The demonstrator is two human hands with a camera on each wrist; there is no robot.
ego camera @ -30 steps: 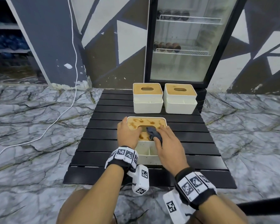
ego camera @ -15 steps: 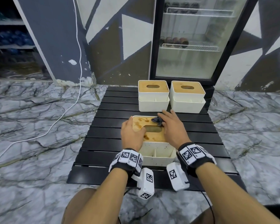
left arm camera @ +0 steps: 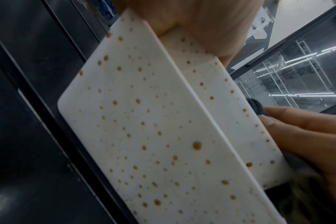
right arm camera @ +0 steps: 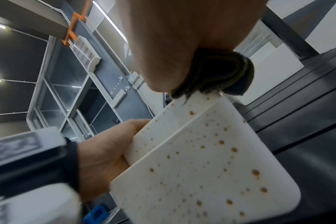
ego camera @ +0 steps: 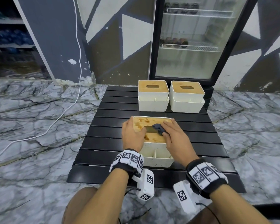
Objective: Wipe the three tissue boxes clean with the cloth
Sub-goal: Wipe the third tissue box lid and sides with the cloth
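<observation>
Nearest on the black slatted table (ego camera: 103, 143) stands one tissue box (ego camera: 157, 156) with a wooden lid and white walls, and both hands are on it. Its white walls are speckled all over with brown drops, and brown wet smears lie on the lid — mostly on the left half and along the near edge of the slot.

The left hand (ego camera: 132, 135) grips the box's left side, fingers curled over the lid edge and the thumb at the slot. The right hand (ego camera: 174, 139) lies on the right half of the lid and holds the cloth (ego camera: 158, 128) — a small dark wad — under its fingers, pressing it on the lid at the right end of the slot. In the right wrist view the cloth (right arm camera: 219, 72) is bunched between the palm and the box's top edge.

Farther back, at the far edge of the table, two more tissue boxes stand side by side, just apart: the far left box (ego camera: 153, 96) and the far right box (ego camera: 187, 97). That makes three boxes in all, and one cloth.

Behind the table rises a glass-door fridge (ego camera: 189, 38) with wire shelves and dark round things on them. A white cable (ego camera: 78, 46) runs down the wall on the left and trails across the marble floor (ego camera: 31, 118).
</observation>
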